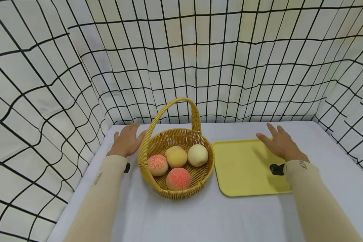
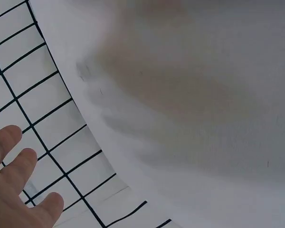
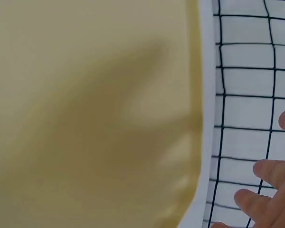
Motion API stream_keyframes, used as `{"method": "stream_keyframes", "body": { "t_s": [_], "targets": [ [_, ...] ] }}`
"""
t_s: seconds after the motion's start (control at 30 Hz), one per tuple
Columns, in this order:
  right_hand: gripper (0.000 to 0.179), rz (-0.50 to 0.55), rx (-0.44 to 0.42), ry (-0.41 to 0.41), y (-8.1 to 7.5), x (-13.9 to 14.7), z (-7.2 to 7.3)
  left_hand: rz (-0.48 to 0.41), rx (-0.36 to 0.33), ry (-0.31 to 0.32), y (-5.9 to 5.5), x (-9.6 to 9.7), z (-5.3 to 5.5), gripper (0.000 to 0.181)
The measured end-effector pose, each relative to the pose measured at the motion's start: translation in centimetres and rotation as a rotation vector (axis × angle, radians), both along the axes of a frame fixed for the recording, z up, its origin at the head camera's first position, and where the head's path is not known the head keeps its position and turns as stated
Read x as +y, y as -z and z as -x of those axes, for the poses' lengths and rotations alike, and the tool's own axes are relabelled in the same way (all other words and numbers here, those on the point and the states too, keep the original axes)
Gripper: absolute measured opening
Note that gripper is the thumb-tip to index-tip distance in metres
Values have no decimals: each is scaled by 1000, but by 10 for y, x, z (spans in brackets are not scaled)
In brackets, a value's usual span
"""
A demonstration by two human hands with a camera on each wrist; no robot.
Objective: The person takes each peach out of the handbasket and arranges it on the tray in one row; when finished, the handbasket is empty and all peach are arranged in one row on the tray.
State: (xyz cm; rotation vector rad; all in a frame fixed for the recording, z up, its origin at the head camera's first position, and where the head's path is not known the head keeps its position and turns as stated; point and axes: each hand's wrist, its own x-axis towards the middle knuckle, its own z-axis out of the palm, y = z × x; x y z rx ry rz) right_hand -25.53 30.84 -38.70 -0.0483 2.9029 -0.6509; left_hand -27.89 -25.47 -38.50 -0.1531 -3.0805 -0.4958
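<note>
My left hand (image 1: 125, 140) hovers with fingers spread just left of a yellow wicker basket (image 1: 210, 158) with a tall arched handle. Inside the basket lie two pinkish-red peaches, one at the left (image 1: 158, 165) and one at the front (image 1: 178, 179), a yellow peach (image 1: 176, 157) and a pale cream, round fruit (image 1: 198, 155). My right hand (image 1: 279, 144) is over the right part of a flat yellow tray (image 1: 239, 171), its fingers apart and holding nothing. Spread fingers (image 2: 20, 166) show in the left wrist view, and the hand's shadow falls on the tray in the right wrist view.
A white-covered table (image 1: 199, 218) carries the basket and, to its right, the tray. White cloth with a black grid (image 1: 217, 67) rises behind the table's far edge and along both sides. Dark straps sit at both wrists.
</note>
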Motion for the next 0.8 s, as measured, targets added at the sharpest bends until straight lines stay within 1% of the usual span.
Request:
{"method": "stream_keyframes", "body": {
  "t_s": [0.1, 0.23, 0.33, 0.43, 0.57, 0.67, 0.8],
  "targets": [
    [99, 100, 16, -27, -3, -9, 2, -80, -39, 6, 0, -2, -1, 89],
    [99, 236, 32, -45, -6, -26, 3, -247, -130, 13, -1, -2, -7, 92],
    [99, 324, 28, -45, -9, -40, 2, -374, -183, 12, 0, -1, -12, 89],
    [97, 436, 15, -54, -15, -54, 0, -467, -201, 26, 4, 0, -16, 81],
    [89, 596, 10, -92, -24, -71, -2, -572, -222, 68, 9, 2, -19, 73],
    [83, 685, 5, -131, -28, -83, 0, -639, -262, 83, 11, 4, -22, 70],
    [76, 781, -15, -177, -30, -100, 2, -675, -304, 75, 10, 6, -28, 66]
  ]
}}
